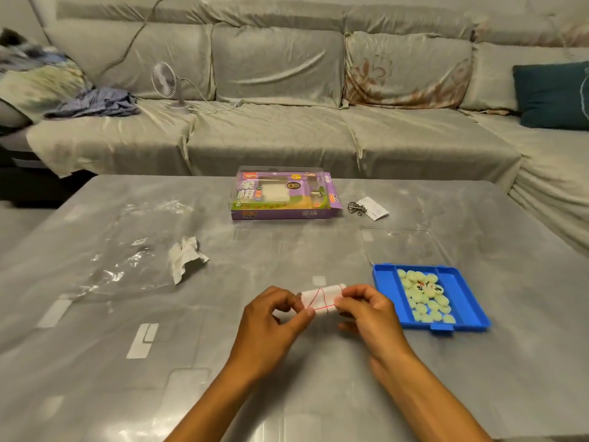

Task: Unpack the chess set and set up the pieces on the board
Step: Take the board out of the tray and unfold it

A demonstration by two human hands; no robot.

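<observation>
Closest to me, both hands are busy with one small white roll (pixel 322 298) bound in red string, held just above the table (pixel 223 378): the left hand (pixel 271 317) pinches the string at the roll's near edge, and the right hand (pixel 366 309) pinches the roll's other end. The roll looks like the rolled-up board, so the step in hand seems to be freeing it; the next move likely calls for slipping the string off and spreading the sheet flat before any piece goes down. Just to the right sits one blue tray (pixel 385 282) holding a heap of pale round pieces (pixel 424 296), roughly two dozen, too piled to count exactly. To the left lie one clear plastic bag (pixel 127 250) and one crumpled paper (pixel 186 260). Farther back stand one purple box (pixel 287 194) and one metal ring with a tag (pixel 366 208). Beyond, on the sofa (pixel 287 122), is one small fan (pixel 169 82).
</observation>
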